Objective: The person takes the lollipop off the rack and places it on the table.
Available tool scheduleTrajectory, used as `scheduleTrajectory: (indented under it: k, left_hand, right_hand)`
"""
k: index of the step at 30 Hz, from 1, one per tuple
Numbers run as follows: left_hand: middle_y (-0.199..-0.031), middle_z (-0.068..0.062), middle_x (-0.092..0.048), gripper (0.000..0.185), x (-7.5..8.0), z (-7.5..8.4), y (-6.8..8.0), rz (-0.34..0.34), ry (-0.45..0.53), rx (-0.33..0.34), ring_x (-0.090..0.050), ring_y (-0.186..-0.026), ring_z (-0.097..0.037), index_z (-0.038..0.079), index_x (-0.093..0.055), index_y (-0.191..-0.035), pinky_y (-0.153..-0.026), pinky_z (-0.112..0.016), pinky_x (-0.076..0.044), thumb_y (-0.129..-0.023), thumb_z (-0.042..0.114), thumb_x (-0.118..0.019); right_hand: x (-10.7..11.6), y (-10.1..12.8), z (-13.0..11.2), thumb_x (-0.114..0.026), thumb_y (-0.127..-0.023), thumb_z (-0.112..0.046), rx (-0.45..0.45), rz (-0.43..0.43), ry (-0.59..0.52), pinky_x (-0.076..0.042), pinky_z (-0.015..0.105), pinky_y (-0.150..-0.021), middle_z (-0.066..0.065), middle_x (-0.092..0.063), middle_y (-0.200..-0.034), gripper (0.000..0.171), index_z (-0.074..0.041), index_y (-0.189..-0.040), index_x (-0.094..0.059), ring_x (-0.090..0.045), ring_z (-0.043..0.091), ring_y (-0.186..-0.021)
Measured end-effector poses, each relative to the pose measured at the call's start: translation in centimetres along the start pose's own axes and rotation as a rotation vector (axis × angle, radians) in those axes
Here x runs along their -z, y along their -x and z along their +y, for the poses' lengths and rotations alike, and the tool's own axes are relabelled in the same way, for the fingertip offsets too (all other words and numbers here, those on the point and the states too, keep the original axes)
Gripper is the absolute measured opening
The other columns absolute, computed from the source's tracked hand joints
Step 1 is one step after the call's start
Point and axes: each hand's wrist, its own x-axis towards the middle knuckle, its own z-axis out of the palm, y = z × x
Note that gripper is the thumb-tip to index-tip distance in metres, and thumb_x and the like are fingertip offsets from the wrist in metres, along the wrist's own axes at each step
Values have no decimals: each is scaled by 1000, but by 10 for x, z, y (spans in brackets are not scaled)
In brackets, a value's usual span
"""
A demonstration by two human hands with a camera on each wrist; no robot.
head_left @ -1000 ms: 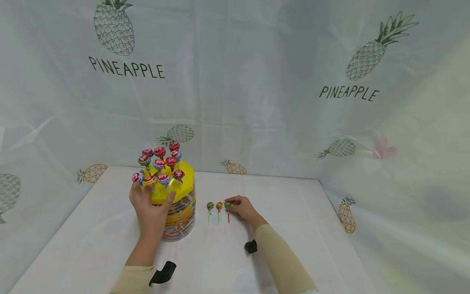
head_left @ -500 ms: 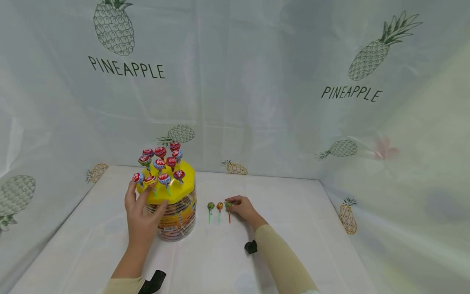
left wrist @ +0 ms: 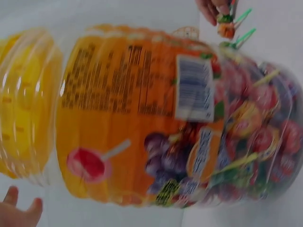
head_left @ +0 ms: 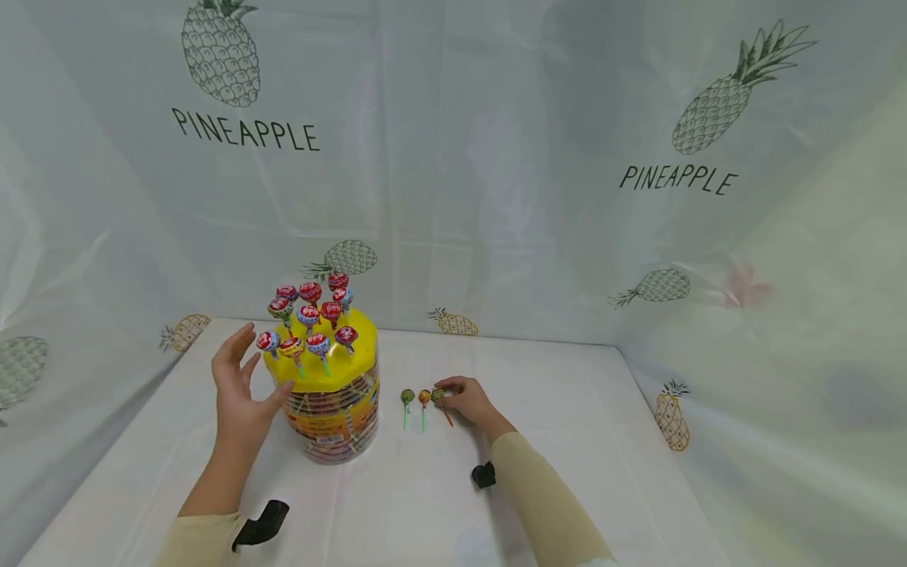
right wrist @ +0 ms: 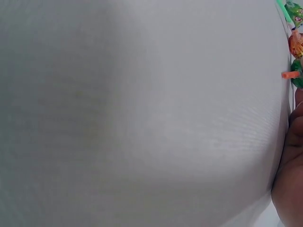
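- Three loose lollipops lie side by side on the white bench, just right of the candy jar [head_left: 333, 409]: a green-stick one [head_left: 406, 404], a second green-stick one [head_left: 423, 405], and the orange-stick lollipop [head_left: 441, 402] under my fingers.
- My right hand [head_left: 469, 402] rests on the bench, fingertips curled onto the head of the orange-stick lollipop; how firm that grip is, I cannot tell.
- Its head points away from me and its stick runs back toward me, slanting to my right, while the two green sticks lie straight, parallel, toward me.
- My left hand [head_left: 239, 386] hangs beside the jar's left side, fingers spread and relaxed, gripping nothing; whether the thumb touches the jar I cannot tell.
- Upright on the bench, the jar carries a yellow lid [head_left: 327, 353] with about ten wrapped lollipops [head_left: 309, 315] standing in it, sticks down.
- Pineapple-print cloth [head_left: 496, 157] hangs behind.
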Motion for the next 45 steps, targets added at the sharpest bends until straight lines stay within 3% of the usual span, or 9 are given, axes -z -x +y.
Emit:
scheduleTrajectory:
  k: [6,12,15,18,20,25,31,39,45]
  left_hand:
    - [-160,-13,-12,96,8,-6,-17,-224,-61,133,-8,-147,-34,15,-13,-156,-117,-55,-9,-84,6,-75]
    - [-158,-23,-11,103,12,-10,-28,-360,-38,209,-11,-143,-47,12,-2,-156,-110,-67,-11,-84,4,-75]
    - [-155,-25,-19,104,14,-11,-32,-405,-64,221,-23,-138,-48,12,-1,-156,-113,-50,-26,-83,4,-75]
    - [-151,-26,-26,105,16,-11,-36,-440,-96,226,-32,-132,-47,11,-3,-156,-104,-25,-39,-82,5,-77]
    - [-149,-28,-29,106,17,-10,-38,-463,-114,238,-36,-130,-46,9,-4,-156,-101,-23,-42,-81,3,-78]
    - [-145,-31,-33,106,16,-7,-45,-513,-157,305,-40,-126,-49,6,-5,-155,-103,-57,-37,-78,1,-79]
    - [-145,-29,-33,100,14,-4,-41,-514,-149,320,-41,-126,-49,8,-10,-154,-100,-56,-38,-80,2,-78]
    - [-151,-25,-26,103,3,4,-27,-441,-122,316,-37,-132,-46,12,-7,-156,-103,-55,-36,-81,3,-77]
    - [-153,-21,-20,102,-2,10,-19,-372,-168,304,-33,-133,-46,10,-11,-156,-104,-59,-36,-81,10,-80]
  right_hand:
    - [-1,2,-1,-79,-81,-10,-18,3,-2,-43,24,-55,1,-63,-93,26,-11,-106,-75,-48,13,-65]
    - [-3,4,-2,-79,-81,-9,-21,40,-6,-45,24,-58,0,-65,-95,23,-9,-104,-74,-51,13,-68]
    - [-5,6,-4,-79,-81,-9,-12,53,-11,-45,25,-60,1,-65,-96,22,-7,-103,-73,-51,14,-70]
    - [-6,8,-6,-79,-81,-9,-7,72,-1,-44,26,-62,2,-65,-98,22,-7,-102,-73,-50,14,-73]
    - [-6,9,-7,-79,-81,-9,-6,78,4,-43,27,-63,2,-64,-99,23,-7,-103,-73,-49,15,-74]
    - [-5,12,-7,-80,-81,-10,-27,77,21,-43,27,-65,1,-62,-102,24,-9,-103,-73,-50,16,-77]
    - [-4,13,-7,-80,-80,-10,-25,69,28,-44,27,-64,2,-63,-100,24,-9,-104,-73,-50,16,-76]
    - [-3,14,-6,-80,-81,-9,-14,80,33,-44,28,-66,1,-63,-100,23,-9,-102,-73,-51,16,-77]
    - [-3,12,-5,-79,-81,-10,-8,74,16,-45,27,-67,2,-64,-104,24,-9,-104,-73,-51,15,-79]
